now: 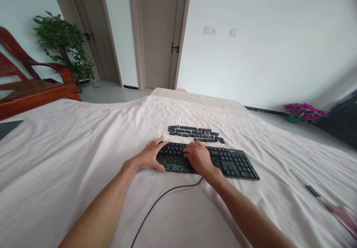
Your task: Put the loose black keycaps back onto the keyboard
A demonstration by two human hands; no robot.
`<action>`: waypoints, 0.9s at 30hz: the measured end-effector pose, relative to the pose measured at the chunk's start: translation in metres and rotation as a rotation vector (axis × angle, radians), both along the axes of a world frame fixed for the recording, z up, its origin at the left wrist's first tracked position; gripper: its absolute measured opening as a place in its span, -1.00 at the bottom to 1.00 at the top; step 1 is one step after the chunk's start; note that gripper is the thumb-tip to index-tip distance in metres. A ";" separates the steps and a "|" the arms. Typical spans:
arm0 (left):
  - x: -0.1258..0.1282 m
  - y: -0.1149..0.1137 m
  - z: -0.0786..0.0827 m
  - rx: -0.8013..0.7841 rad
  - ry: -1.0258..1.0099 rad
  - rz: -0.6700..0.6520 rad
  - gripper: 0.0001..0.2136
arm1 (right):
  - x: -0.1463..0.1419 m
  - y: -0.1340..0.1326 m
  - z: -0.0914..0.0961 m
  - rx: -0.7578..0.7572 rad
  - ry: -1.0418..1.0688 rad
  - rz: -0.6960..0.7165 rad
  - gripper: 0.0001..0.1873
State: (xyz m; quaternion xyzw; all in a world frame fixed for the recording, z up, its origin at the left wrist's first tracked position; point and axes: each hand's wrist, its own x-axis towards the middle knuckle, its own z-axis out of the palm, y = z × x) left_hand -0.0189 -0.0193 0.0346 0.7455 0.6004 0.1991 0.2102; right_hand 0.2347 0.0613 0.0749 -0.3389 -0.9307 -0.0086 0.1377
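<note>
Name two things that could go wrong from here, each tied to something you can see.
1. The loose keycaps lie in rows on the wrinkled cloth just beyond the keyboard; a nudge from the left hand or right hand might scatter them or muddle their order.
2. The cable trails toward the person between the forearms; an arm could snag it and drag the keyboard.

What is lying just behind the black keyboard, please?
Rows of loose black keycaps lie on the pink sheet behind the keyboard. The left hand and right hand cover the keys beneath them.
</note>
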 end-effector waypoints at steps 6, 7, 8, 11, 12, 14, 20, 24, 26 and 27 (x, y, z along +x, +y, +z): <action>0.001 0.000 0.001 -0.013 0.002 0.000 0.13 | -0.005 -0.003 0.004 0.079 -0.084 0.026 -0.89; 0.000 0.001 0.000 -0.010 -0.004 0.000 0.13 | -0.006 -0.003 0.005 0.085 -0.098 0.032 -0.89; 0.000 0.001 0.000 -0.005 -0.013 -0.002 0.12 | -0.006 -0.003 0.005 0.089 -0.110 0.038 -0.89; -0.001 0.001 -0.002 0.018 -0.046 -0.011 0.11 | -0.007 -0.004 0.006 0.088 -0.136 0.050 -0.88; -0.001 0.001 -0.002 0.022 -0.054 -0.013 0.11 | -0.007 -0.004 0.006 0.088 -0.143 0.052 -0.88; -0.001 0.001 -0.002 0.022 -0.057 -0.010 0.12 | -0.007 -0.004 0.005 0.098 -0.160 0.056 -0.85; 0.001 0.000 -0.001 0.007 -0.043 -0.001 0.12 | -0.005 -0.014 0.001 0.147 -0.204 0.073 -0.79; -0.001 0.001 -0.004 0.016 -0.026 -0.002 0.12 | -0.006 -0.026 0.001 0.178 -0.248 0.058 -0.78; -0.002 0.002 -0.006 0.021 -0.015 -0.001 0.13 | -0.008 -0.030 0.001 0.196 -0.275 0.062 -0.76; -0.002 0.002 -0.007 0.021 -0.012 -0.003 0.13 | -0.009 -0.031 0.001 0.201 -0.283 0.068 -0.75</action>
